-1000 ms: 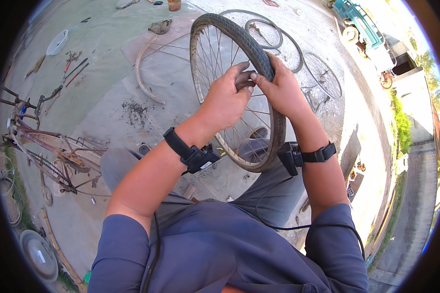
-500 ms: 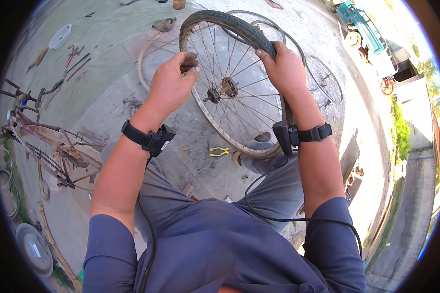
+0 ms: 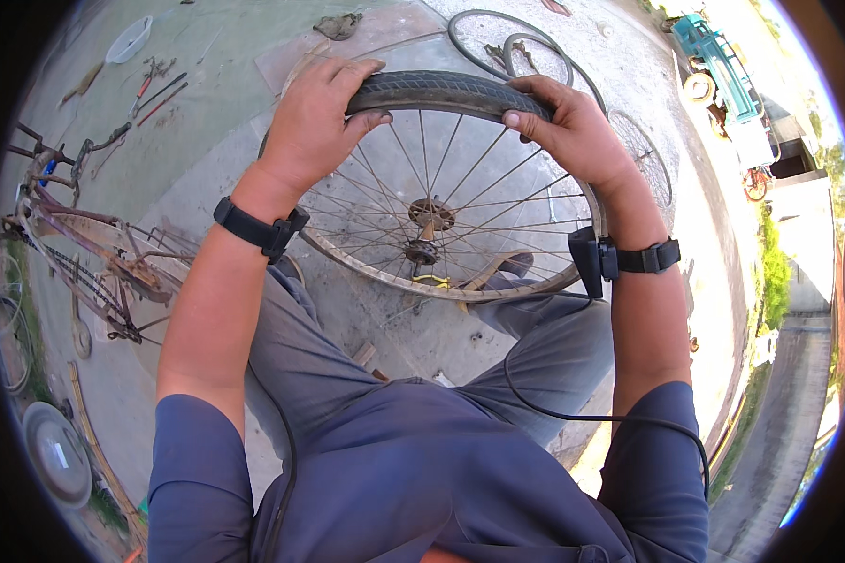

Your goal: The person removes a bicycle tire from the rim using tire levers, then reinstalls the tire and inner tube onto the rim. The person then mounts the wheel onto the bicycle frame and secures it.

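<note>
A spoked bicycle wheel [image 3: 429,214] stands between my knees, tilted, its rim pale and rusty and its hub facing me. Over the top of the rim lies a black treaded tire [image 3: 446,92]. My left hand [image 3: 324,113] is wrapped round the tire at the upper left, thumb on the near side. At the upper right my right hand [image 3: 573,122] grips the same tire, its thumb pressed on the sidewall. Whether the tire sits fully in the rim cannot be made out. Yellow-handled pliers [image 3: 432,281] lie on the ground behind the lower rim, partly hidden by it.
A rusty bicycle frame [image 3: 103,258] lies at the left. Beyond it are red-handled tools [image 3: 144,89] and a white basin [image 3: 129,40]. Loose tires [image 3: 512,42] and another spoked wheel [image 3: 643,155] lie at the far right. A metal lid-like disc [image 3: 58,455] rests at the lower left.
The wheel has turned to stand more squarely before me. My left hand has gone from hovering beside the tire to gripping it; my right hand has shifted right and slightly down, still holding on.
</note>
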### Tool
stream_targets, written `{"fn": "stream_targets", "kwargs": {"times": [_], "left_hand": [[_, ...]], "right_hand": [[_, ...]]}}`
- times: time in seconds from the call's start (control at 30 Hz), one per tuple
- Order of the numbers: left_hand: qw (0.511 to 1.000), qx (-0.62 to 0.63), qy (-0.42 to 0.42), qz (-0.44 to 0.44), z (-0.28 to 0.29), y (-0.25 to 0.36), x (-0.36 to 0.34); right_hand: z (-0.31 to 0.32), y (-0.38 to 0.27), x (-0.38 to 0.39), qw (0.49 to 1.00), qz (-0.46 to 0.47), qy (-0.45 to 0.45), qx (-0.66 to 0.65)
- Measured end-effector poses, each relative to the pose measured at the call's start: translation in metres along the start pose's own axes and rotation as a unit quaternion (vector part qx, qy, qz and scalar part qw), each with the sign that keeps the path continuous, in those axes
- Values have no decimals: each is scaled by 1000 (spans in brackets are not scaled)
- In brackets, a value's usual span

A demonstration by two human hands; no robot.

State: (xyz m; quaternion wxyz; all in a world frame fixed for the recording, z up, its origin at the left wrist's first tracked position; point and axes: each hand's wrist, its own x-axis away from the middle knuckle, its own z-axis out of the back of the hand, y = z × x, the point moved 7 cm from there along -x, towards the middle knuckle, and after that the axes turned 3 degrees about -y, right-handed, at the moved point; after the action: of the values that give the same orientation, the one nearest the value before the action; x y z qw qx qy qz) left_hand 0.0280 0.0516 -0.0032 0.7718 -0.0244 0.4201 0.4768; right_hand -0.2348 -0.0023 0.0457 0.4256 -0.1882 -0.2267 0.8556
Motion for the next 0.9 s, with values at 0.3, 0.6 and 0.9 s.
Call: {"fn": "stream_targets", "kwargs": {"times": [0.3,0.6,0.9], "left_hand": [[998,-41,53,-13,-12,-19,9],[992,-103,71,-28,-16,-25,9],[990,-106,93,-6,-18,-27,4]], "right_hand": [[-25,-39,-16,959,145,63,236],[-48,-36,-28,903,194,207,321],[-50,-29,-33,901,195,203,331]]}}
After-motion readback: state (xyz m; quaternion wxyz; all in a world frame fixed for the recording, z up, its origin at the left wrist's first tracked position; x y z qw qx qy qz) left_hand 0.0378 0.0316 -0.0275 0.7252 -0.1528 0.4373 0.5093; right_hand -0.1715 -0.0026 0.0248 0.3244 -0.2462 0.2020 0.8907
